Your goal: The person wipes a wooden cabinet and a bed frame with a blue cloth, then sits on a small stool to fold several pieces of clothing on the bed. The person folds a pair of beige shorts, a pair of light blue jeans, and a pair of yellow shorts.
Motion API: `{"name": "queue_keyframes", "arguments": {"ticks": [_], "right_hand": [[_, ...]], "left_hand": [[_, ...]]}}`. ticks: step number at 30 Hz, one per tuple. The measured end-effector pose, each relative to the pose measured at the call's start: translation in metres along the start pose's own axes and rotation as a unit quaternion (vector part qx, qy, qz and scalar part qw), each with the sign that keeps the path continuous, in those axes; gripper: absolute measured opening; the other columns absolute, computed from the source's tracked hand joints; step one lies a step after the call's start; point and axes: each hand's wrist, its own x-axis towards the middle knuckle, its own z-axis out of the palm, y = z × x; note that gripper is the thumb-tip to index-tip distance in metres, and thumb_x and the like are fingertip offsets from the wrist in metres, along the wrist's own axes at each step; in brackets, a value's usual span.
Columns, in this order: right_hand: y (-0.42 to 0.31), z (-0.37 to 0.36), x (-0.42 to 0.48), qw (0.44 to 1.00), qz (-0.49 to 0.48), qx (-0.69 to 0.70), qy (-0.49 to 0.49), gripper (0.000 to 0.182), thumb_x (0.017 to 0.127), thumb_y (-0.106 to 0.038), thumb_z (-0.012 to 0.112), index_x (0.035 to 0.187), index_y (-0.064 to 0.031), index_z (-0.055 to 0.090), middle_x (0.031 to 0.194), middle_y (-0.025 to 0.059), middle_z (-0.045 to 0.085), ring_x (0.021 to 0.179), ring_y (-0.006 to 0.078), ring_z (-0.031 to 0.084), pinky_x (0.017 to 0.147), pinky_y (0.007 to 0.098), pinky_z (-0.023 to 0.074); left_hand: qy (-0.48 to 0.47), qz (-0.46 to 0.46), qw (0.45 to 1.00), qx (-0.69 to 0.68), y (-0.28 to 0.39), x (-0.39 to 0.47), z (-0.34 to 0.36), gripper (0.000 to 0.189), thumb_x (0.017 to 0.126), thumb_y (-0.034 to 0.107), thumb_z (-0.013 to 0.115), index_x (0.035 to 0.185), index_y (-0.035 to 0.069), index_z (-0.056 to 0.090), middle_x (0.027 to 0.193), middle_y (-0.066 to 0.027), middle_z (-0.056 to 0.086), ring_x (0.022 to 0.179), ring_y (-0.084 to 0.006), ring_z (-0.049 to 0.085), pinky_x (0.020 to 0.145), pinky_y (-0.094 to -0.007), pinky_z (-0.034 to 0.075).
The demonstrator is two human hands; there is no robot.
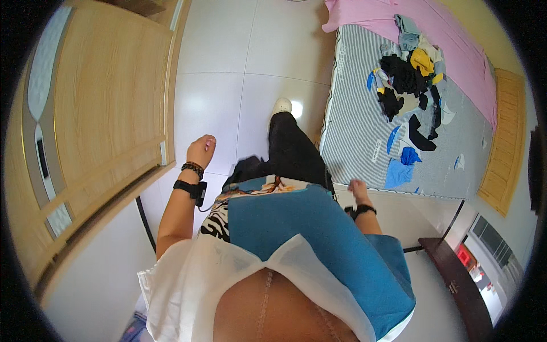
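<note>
My left hand [201,150] hangs over the tiled floor with its fingers curled, and no object shows in it. Dark beads and a black strap circle that wrist. On the other side, my right hand [359,190] is small and blurred beside the near edge of the bed [354,137]. Its fingers look bent, and nothing can be made out in them. Before me on the bed lies a loose heap of clothes: black garments [401,75], a yellow piece [422,62] and folded grey-blue cloth [407,32]. Closer to my right hand are blue cloths [401,171] and a black strip of fabric [419,134].
A wooden wardrobe [111,85] with sliding doors runs along the left. White floor tiles [209,102] lie between wardrobe and bed. Pink bedding [461,64] covers the bed's far side, next to a wooden headboard [502,141]. A dark brown door [457,286] stands at the lower right.
</note>
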Motion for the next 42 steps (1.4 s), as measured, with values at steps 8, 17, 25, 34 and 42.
{"name": "queue_keyframes", "arguments": {"ticks": [8,17,25,34,42], "right_hand": [[-0.319,0.008,0.070,0.955,-0.264,-0.007,0.137,0.032,0.087,-0.025,0.054,0.105,0.0008,0.057,0.077,0.0095,0.061,0.070,0.0161,0.058,0.065,0.0290,0.0461],[-0.426,0.061,0.104,0.937,-0.056,-0.129,0.320,0.031,0.085,-0.021,0.054,0.109,-0.0006,0.057,0.094,0.0199,0.063,0.084,0.0305,0.062,0.071,0.0345,0.0481],[-0.560,0.140,0.196,0.945,0.038,-0.169,0.278,0.054,0.075,-0.013,0.065,0.123,0.0010,0.043,0.121,0.0237,0.047,0.115,0.0385,0.043,0.098,0.0426,0.0345],[-0.479,0.044,0.439,0.873,0.144,-0.206,0.418,0.112,0.059,-0.041,0.079,0.137,0.0059,0.013,0.139,0.0311,0.019,0.130,0.0418,0.018,0.107,0.0455,0.0182],[-0.452,0.061,0.478,0.899,0.109,-0.167,0.391,0.120,0.064,-0.053,0.073,0.138,0.0036,-0.002,0.140,0.0341,-0.003,0.131,0.0482,0.002,0.105,0.0528,0.0125]], "left_hand": [[-0.066,-0.019,0.997,0.041,0.020,0.187,-0.053,0.021,0.085,0.027,0.052,0.091,0.009,0.062,0.077,-0.0134,0.065,0.070,-0.0269,0.064,0.063,-0.0358,0.050],[-0.175,0.098,0.976,0.079,0.038,0.536,-0.078,0.020,0.084,0.026,0.054,0.091,0.009,0.063,0.078,-0.0132,0.065,0.072,-0.0277,0.063,0.066,-0.0351,0.050],[-0.176,-0.070,0.953,-0.237,0.066,0.890,-0.030,0.027,0.086,0.023,0.057,0.094,-0.003,0.059,0.078,-0.0118,0.061,0.066,-0.0188,0.061,0.058,-0.0298,0.053],[-0.182,-0.256,0.912,-0.265,0.106,1.126,0.137,0.043,0.085,0.043,0.052,0.105,0.005,0.050,0.097,-0.0096,0.058,0.085,-0.0196,0.060,0.055,-0.0320,0.044],[-0.106,-0.256,0.835,-0.475,0.120,1.184,0.226,0.059,0.081,0.052,0.056,0.120,0.009,0.047,0.115,-0.0100,0.051,0.098,-0.0219,0.051,0.084,-0.0397,0.043]]}}
